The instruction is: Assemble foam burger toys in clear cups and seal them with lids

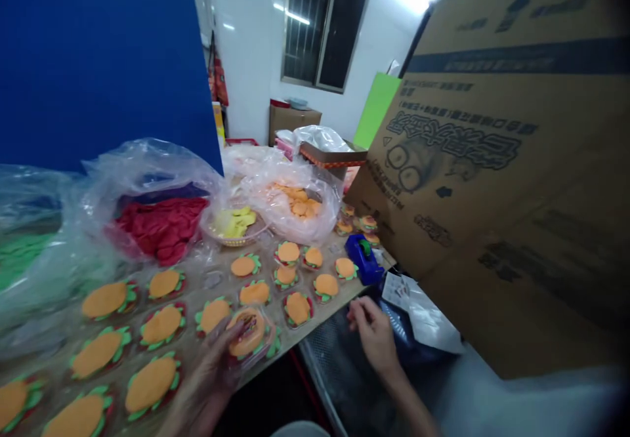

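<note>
My left hand point(209, 374) is at the table's near edge with its fingers around a clear plastic case holding a felt burger point(249, 333). Rows of felt burgers point(162, 324) with orange tops and green and red frills lie on the brown table point(325, 313) around it. My right hand point(374, 333) hangs off the table's right edge, fingers curled near a dark blue bag and white paper point(423, 319); what it pinches, if anything, is unclear. A blue tape dispenser point(363, 258) stands just beyond it.
Clear bags of red felt point(162, 227), orange felt point(300, 204) and green felt point(20, 256), plus a basket of yellow pieces point(236, 224), line the table's far side. A large cardboard box point(502, 161) fills the right. A blue panel point(98, 63) stands behind.
</note>
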The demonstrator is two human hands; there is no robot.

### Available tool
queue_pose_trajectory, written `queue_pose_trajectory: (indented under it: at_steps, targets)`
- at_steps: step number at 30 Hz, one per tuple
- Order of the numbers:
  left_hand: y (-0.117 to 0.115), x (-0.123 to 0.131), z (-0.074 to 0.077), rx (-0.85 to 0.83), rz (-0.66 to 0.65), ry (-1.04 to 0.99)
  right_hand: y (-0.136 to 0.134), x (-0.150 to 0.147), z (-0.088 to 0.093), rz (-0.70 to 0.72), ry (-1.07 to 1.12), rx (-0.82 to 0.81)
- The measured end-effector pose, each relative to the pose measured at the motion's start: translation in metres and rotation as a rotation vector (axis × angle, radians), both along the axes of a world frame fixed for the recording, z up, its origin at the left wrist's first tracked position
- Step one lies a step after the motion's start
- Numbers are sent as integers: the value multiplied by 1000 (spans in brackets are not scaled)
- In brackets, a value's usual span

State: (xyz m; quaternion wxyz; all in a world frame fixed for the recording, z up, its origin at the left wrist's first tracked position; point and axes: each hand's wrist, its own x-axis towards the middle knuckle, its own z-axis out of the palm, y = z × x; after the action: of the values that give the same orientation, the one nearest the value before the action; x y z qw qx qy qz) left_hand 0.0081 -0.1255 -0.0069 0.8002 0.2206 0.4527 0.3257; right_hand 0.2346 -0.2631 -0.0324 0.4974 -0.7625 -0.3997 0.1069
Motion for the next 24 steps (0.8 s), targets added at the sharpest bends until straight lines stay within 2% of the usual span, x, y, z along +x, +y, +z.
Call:
queue_pose_trajectory:
  at_steps: [2,4,7,9,13,20,24]
  targets:
    - [-1,2,-1,-13,-26,-15,-5,43,-5,-172,54,40]
    - [-2,4,0,-17,-42,-15,-4,84,-10,-281,-2,69]
    - [-3,7,1,-17,-24,15,6,131,-15,-321,2,46]
    - [-2,8,2,-22,-15,15,13,150,-16,-289,45,5]
    - [1,6,-2,-31,1,-16,26,161,-17,-244,100,-29]
    - [1,3,-13,-38,19,17,36,151,-30,-413,258,57]
    - [0,4,-16,-38,-2,30,38,151,-32,-461,315,88]
